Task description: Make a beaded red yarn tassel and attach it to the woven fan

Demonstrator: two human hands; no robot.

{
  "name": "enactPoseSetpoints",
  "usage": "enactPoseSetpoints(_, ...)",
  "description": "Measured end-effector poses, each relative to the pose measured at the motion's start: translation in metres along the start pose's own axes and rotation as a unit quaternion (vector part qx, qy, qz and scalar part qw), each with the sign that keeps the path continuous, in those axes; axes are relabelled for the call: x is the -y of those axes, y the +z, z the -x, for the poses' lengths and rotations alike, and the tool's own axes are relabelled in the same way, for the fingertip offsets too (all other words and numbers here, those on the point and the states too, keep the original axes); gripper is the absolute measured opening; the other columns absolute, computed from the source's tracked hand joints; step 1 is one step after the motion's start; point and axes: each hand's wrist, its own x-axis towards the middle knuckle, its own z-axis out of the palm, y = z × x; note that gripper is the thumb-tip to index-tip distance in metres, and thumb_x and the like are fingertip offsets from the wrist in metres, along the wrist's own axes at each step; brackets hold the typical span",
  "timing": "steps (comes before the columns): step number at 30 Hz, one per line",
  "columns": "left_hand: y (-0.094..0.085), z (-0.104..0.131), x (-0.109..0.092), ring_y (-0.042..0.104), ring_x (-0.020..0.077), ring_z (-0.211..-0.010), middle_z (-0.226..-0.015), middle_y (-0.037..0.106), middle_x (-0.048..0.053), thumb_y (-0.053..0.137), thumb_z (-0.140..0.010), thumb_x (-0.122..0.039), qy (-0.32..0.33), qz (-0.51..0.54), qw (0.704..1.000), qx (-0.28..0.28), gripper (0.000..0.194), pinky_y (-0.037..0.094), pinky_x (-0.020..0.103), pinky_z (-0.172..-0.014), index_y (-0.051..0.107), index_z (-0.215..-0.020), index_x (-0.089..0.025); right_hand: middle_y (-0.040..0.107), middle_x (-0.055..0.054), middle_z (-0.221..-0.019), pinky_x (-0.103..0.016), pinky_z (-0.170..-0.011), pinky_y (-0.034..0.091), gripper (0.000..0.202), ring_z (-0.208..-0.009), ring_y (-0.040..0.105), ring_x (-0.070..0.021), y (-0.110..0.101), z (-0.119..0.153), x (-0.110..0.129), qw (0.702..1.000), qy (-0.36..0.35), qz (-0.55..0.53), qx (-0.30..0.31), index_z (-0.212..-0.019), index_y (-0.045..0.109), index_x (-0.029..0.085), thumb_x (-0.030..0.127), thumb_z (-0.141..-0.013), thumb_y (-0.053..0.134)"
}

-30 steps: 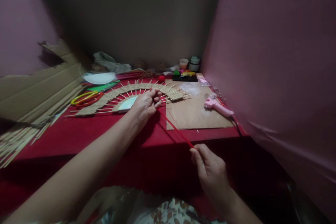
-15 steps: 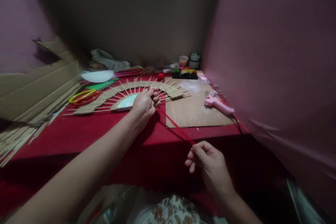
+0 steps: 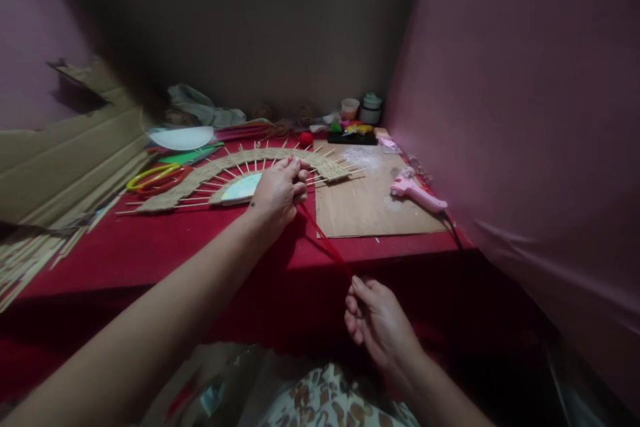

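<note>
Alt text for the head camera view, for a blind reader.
A red strand runs between a left hand, at a stick-spoked woven arch, and a right hand pinching it nearer the viewer. A pink tool and brown board lie on the red table.

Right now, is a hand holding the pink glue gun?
No, the glue gun lies by the board's right edge, and the red yarn runs between the left hand and right hand.

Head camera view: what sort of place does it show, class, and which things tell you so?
Probably a small craft workspace: a woven arch with sticks through it, red yarn held out, and what looks like a pink glue gun.
</note>
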Motion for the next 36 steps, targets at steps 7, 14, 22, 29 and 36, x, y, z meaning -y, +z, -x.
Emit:
enactPoseSetpoints(7, -0.001, 0.001, -0.004, 0.028, 0.0009, -0.032, -0.052, 0.043, -0.005, 0.042, -0.097, -0.013, -0.007, 0.013, 1.0, 0.004, 0.024, 0.017, 0.014, -0.033, 0.053, -0.076, -0.014, 0.049, 0.008, -0.053, -0.013, -0.028, 0.028, 0.051, -0.033, 0.048, -0.0054, 0.0, 0.003, -0.02, 0.995, -0.039, 0.078, 0.043, -0.068, 0.044, 0.019, 0.063, -0.072, 0.068)
enactPoseSetpoints(14, -0.011, 0.001, -0.005, 0.025, 0.0009, -0.03, -0.049, 0.04, -0.006, 0.038, -0.095, -0.006, -0.056, 0.004, 0.998, 0.016, 0.021, 0.017, 0.013, -0.031, 0.056, -0.084, -0.009, 0.04, 0.009, -0.045, -0.015, -0.033, 0.023, 0.054, -0.033, 0.039, -0.0043, -0.004, 0.009, -0.029, 0.963, -0.063, 0.233, 0.121, -0.065, 0.04, 0.02, 0.07, -0.08, 0.053)
enactPoseSetpoints(22, -0.029, 0.006, -0.01, 0.025, 0.0007, -0.031, -0.05, 0.043, -0.005, 0.045, -0.092, -0.006, -0.069, -0.004, 0.996, 0.047, 0.016, 0.016, 0.013, -0.031, 0.06, -0.087, -0.01, 0.046, 0.005, -0.051, -0.02, -0.043, 0.032, 0.041, -0.045, 0.042, -0.0088, -0.008, 0.013, -0.004, 0.881, -0.137, 0.423, 0.162, -0.065, 0.043, 0.021, 0.049, -0.095, 0.043)
enactPoseSetpoints(29, -0.037, 0.016, -0.023, 0.027, 0.0012, -0.032, -0.051, 0.044, -0.003, 0.05, -0.091, -0.009, -0.078, -0.023, 0.993, 0.084, 0.016, 0.018, 0.014, -0.031, 0.065, -0.085, -0.009, 0.061, -0.003, -0.077, -0.024, -0.065, 0.047, 0.011, -0.071, 0.059, -0.0135, 0.026, 0.006, 0.081, 0.689, -0.546, 0.473, 0.056, -0.085, 0.063, 0.017, 0.016, -0.09, 0.053)
enactPoseSetpoints(36, -0.048, 0.022, -0.041, 0.027, 0.0009, -0.032, -0.052, 0.044, -0.003, 0.05, -0.091, -0.01, -0.072, -0.043, 0.991, 0.107, 0.018, 0.021, 0.013, -0.032, 0.068, -0.088, -0.009, 0.063, -0.002, -0.083, -0.022, -0.053, 0.045, 0.017, -0.057, 0.051, -0.0083, 0.093, -0.067, 0.118, 0.774, -0.447, 0.437, 0.098, -0.095, 0.065, 0.014, 0.012, -0.079, 0.059)
